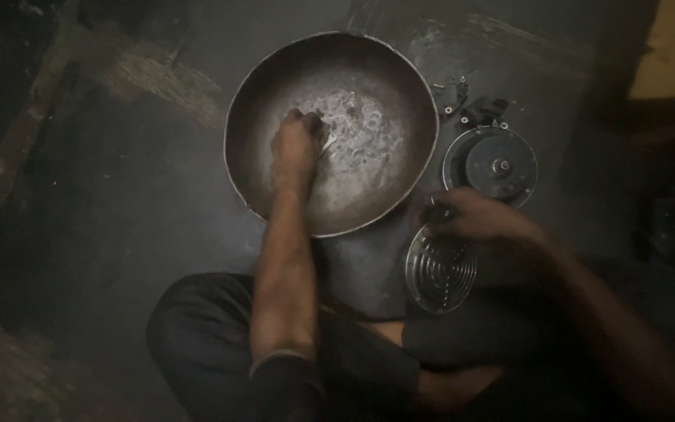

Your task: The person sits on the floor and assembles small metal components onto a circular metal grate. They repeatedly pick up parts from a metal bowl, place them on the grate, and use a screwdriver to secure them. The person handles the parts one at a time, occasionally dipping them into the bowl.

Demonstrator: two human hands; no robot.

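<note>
Reaching into the big round metal bowl (332, 133) that sits on the dark floor (119, 203), the left hand (297, 147) has its fingers curled down among a scatter of small bright metal bits (353, 125) lying in the bowl's bottom; whether it has one pinched is hidden by the knuckles — the grip cannot be told. The right hand (474, 215) rests just past the bowl's right rim, fingers closed on the top edge of a shiny round grille with ringed ribs (441, 268), which lies in front of the person's knee.

Just beyond that hand, touching or nearly touching it, sits a dark round disc-shaped unit with a bright stud at its centre (491, 165) — open-faced, with no cover on it. Farther out, toward the far edge of the floor patch, a few small screws and a dark bracket (474, 105) lie loose beside the bowl's rim.

As a judgement of progress: the round unit looks taken apart, its grille off and its fasteners out, some on the floor and some in the bowl. Picking through the small parts is under way; nothing shows the grille and the dark unit joined, so that part is not yet done.
</note>
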